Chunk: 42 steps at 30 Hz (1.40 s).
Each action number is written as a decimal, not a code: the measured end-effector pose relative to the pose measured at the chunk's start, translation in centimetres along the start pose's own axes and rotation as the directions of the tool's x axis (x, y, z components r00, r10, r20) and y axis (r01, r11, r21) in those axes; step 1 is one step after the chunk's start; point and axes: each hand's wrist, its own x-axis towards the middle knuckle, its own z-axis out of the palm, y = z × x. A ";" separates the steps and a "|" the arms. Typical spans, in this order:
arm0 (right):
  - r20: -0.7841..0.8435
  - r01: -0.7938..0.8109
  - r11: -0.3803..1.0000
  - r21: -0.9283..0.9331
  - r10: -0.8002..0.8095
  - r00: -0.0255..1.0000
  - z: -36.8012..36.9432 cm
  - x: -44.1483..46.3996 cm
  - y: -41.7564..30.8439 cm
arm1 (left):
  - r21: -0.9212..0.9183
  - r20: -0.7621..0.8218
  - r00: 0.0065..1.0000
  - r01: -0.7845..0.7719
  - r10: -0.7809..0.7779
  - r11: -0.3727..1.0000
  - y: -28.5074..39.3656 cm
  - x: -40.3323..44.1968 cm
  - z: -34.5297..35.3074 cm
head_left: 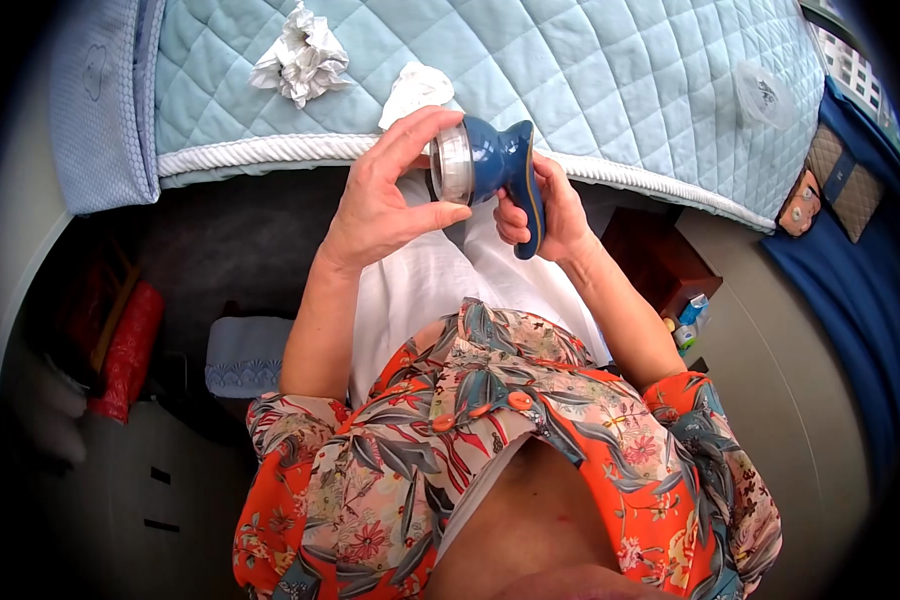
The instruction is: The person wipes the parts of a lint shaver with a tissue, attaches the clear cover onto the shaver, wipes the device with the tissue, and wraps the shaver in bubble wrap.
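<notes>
A glossy blue handheld device [487, 160], which looks like a fabric shaver, is held sideways above my lap near the bed's edge. It has a curved handle with a thin gold-toned line, and its round clear-and-silver head faces left. My right hand [553, 212] is wrapped around the handle. My left hand [390, 190] curves around the head, with the thumb below and fingers above; its fingertips touch the rim. Just behind my left hand lies a crumpled white tissue [417, 90]. Farther left on the quilt is another crumpled tissue [305, 60] with dark bits in it.
A light-blue quilted bedspread [610, 90] with white piping spans the far side. At its right lies a clear plastic cup or cover [763, 95]. A dark-red wooden cabinet [660, 255] stands below right, small bottles beside it. A red bag [128, 350] and a grey-blue padded seat [247, 355] are at left.
</notes>
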 end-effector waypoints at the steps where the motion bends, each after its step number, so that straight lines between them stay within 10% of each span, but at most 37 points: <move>1: 0.000 0.000 1.000 -0.011 0.000 1.000 0.1 0.0 0.0 | 0.007 0.003 1.000 -0.003 0.003 1.000 0.0 -0.1 0.0; 42: -0.065 0.065 0.997 -0.044 -0.068 0.996 -1.9 1.0 -0.4 | -0.191 -0.102 0.986 0.113 -0.134 0.975 -2.1 -0.6 -2.6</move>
